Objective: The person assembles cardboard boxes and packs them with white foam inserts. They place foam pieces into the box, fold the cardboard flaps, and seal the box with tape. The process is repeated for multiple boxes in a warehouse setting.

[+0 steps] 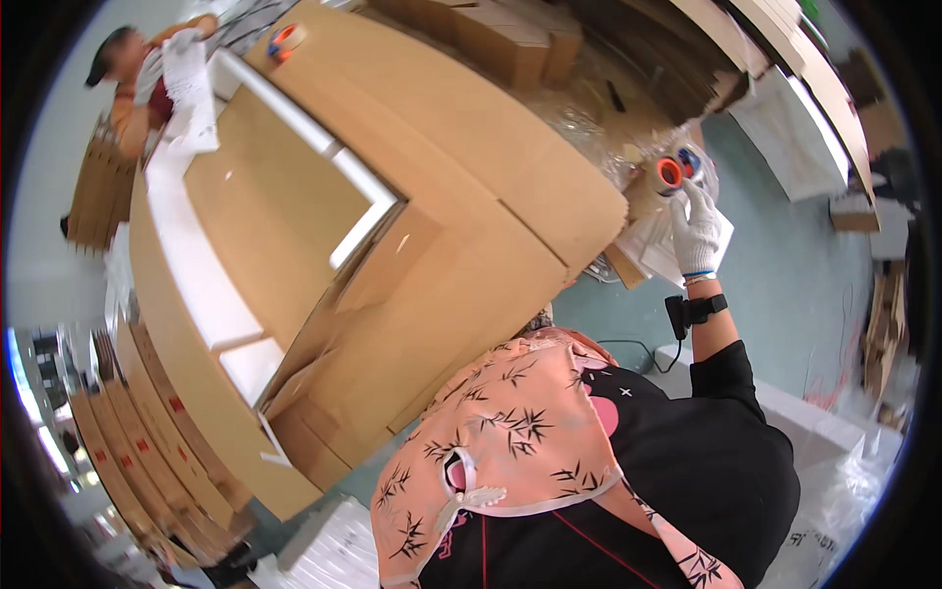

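1. Head view, upper right of the frame: the person's right hand (695, 234), in a white glove, reaches to an orange-cored tape roll (661, 183) beside clear plastic wrap (610, 147). Its fingers look extended and at or against the roll; blur and angle make it hard to say whether they have closed on it. The left hand does not show, so its state cannot be told.
2. Head view, left and centre: a large carton (471, 280) lies open, its wide flap (446, 123) spread outward. White foam strips (199, 245) already line its sides around a flat brown panel (280, 187).
3. Head view, upper left: a co-worker (132, 93) holds a white piece (188, 83) over the carton's far end. Judging by this, lining is well along; closing and taping remain undone.
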